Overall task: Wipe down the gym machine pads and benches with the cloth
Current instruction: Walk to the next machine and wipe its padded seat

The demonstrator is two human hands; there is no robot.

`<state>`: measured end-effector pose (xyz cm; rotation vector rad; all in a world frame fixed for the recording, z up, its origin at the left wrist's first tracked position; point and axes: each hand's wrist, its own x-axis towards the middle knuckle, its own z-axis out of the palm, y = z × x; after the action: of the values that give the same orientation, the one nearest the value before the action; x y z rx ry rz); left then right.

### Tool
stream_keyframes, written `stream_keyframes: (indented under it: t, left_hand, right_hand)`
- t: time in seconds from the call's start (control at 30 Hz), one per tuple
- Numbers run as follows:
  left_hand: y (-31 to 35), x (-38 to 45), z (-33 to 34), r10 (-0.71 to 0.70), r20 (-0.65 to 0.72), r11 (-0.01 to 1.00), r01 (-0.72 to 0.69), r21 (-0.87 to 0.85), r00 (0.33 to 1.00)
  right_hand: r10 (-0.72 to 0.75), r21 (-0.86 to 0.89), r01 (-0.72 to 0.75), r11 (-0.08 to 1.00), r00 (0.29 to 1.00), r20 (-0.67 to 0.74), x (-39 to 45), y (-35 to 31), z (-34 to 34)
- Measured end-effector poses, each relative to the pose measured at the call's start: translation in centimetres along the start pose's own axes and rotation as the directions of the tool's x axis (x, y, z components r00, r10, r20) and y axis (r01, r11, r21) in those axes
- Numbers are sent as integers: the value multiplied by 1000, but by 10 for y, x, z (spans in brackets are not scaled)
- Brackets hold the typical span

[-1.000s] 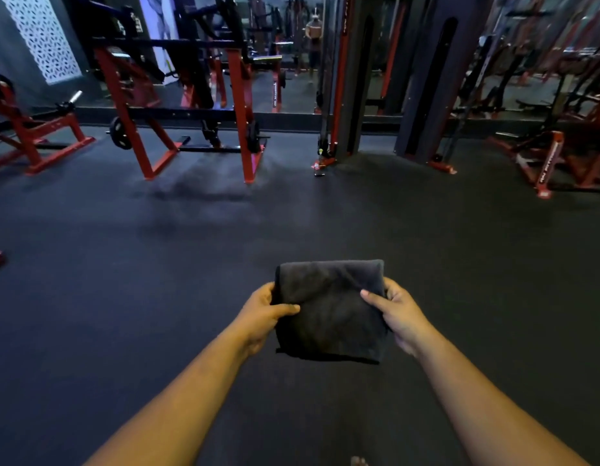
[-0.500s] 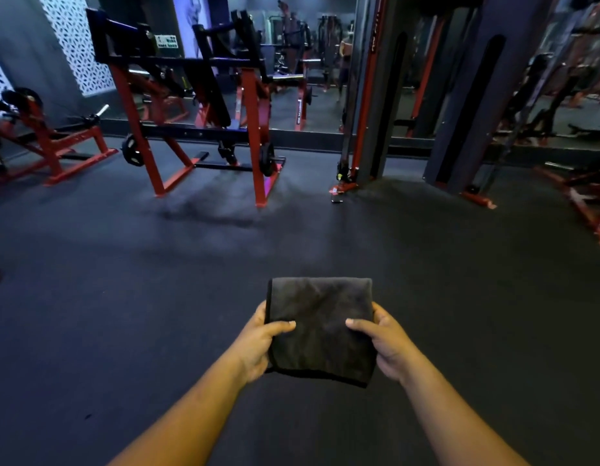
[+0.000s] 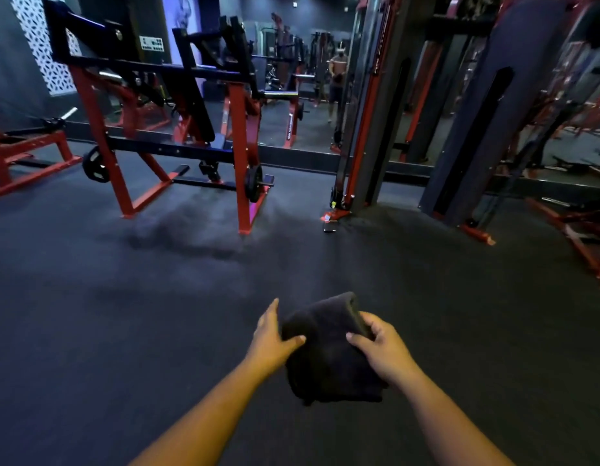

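Gym floor (image 3: 157, 331); cloth (image 3: 325, 358) between grips

Much of what I see from the head camera is covered, cropped or too dim to read.

The folded dark cloth (image 3: 328, 361) hides my left hand's (image 3: 275, 338) fingers apart from the thumb, and its underside is out of sight; my right hand's (image 3: 381, 351) fingertips sink behind its far edge. Both forearms run off the bottom edge. The red bench frame (image 3: 19, 159) is cut by the left edge, the red machine (image 3: 587, 237) by the right. The label plate (image 3: 151, 44) on the black-and-red rack is too small to read. A small object (image 3: 329, 228) on the floor by the cable tower's foot is perhaps a clip; I cannot tell.
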<state>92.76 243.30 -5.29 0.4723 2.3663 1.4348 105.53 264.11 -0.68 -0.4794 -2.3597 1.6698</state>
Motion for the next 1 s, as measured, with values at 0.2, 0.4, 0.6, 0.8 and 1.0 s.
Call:
stream_keyframes:
  t: [0.2,0.4,0.6,0.8,1.0]
  left_hand:
    - [55,141,8,296,288,934,-339,112,911]
    - [78,286,27,194,43,965,-182,-190,980]
    - [110,403,25,22,-85,937,-50,-345,996]
    - [124,530,12,-151,-71,831,88,-549,986]
    - [117,681,3,-118,-190,861,5,-508,975]
  right_hand:
    - [-141,-466,253,848,955,262,138,-5,-29]
    - [-26,-330,101,939,974,224,276,29,-88]
    - [33,240,-25,971,999,-28,419,30,-102]
    - [154,521,-81,850,983,-98,576,10,-89]
    - [85,349,-12,937,977,-194,724,21,-67]
